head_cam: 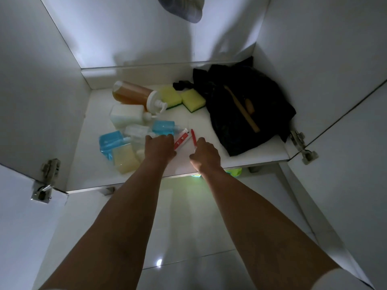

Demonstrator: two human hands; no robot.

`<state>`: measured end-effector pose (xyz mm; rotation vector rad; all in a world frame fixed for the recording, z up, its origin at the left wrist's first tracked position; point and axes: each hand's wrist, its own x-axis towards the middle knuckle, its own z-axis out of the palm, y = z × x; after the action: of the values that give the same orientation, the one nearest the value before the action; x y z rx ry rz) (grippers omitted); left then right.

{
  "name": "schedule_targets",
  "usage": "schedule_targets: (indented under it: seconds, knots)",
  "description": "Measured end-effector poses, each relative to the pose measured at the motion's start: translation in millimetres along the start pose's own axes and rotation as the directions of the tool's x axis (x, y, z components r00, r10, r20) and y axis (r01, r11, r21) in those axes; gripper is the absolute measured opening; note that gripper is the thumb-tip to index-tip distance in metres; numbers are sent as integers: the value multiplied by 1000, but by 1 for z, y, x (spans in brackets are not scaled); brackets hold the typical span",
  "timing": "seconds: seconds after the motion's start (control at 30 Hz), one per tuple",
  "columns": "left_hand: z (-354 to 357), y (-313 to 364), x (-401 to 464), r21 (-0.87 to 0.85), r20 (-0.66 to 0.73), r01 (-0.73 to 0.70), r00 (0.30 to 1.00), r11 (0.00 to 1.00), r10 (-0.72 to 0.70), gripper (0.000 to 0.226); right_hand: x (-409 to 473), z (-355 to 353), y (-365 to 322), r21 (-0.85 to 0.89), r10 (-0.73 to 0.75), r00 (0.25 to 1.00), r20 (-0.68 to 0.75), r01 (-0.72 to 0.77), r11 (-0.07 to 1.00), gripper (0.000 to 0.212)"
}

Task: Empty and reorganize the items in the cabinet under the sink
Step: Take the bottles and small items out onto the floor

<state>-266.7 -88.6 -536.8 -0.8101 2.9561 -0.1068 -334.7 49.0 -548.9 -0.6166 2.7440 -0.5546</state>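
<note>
Both my arms reach into the open white cabinet (240, 158). My left hand (160, 146) rests fingers-down on small clear bottles, with a red and white tube (181, 140) at its right edge; whether it grips anything is hidden. My right hand (206, 154) is curled around the lower end of a thin red stick-like item (193, 137). Left of my hands lie a blue soap case (109, 142), a pale yellow soap bar (125, 161), a white bottle (127, 116) and an amber pump bottle (134, 95) on its side.
Two yellow sponges (182, 98) lie at the back. A black plastic bag (249, 114) fills the right side, with a wooden brush (243, 107) on top. Both doors stand open on metal hinges (45, 181). A grey drain pipe (182, 7) hangs above. Something green (233, 172) shows under the shelf edge.
</note>
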Motion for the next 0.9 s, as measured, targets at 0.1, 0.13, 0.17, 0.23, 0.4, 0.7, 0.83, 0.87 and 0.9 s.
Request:
schedule_targets:
  seconds: [0.1,0.13,0.17,0.23,0.4,0.7,0.83,0.87,0.9]
  knots:
    - [-1,14,0,-141,32,116,993,983,-112,17,-3,-6,5,88,117,993,0,-116,989,33]
    - [-1,18,-2,-189,56,142,989,972,-133,17,-5,-8,8,124,144,990,3,-143,982,31]
    - [-3,21,-6,-234,75,160,986,959,-146,17,-8,-8,10,156,165,986,12,-165,974,29]
    - [-12,27,-16,-299,99,181,982,937,-158,18,-17,-13,11,194,194,980,39,-198,961,22]
    - [-42,34,-53,-374,125,208,977,904,-173,6,-43,-37,14,220,164,982,89,-180,959,11]
    - [-100,39,-116,-812,282,373,924,449,-257,8,-109,-104,-10,333,156,988,1,-147,931,17]
    - [-98,39,-123,-899,363,408,897,158,-251,10,-105,-91,-6,593,202,955,217,-294,750,9]
    - [-93,39,-122,-902,388,421,888,97,-247,10,-104,-87,-5,648,199,943,268,-329,687,12]
    - [-86,37,-119,-899,417,437,876,30,-242,12,-104,-84,-5,678,206,927,312,-369,635,14]
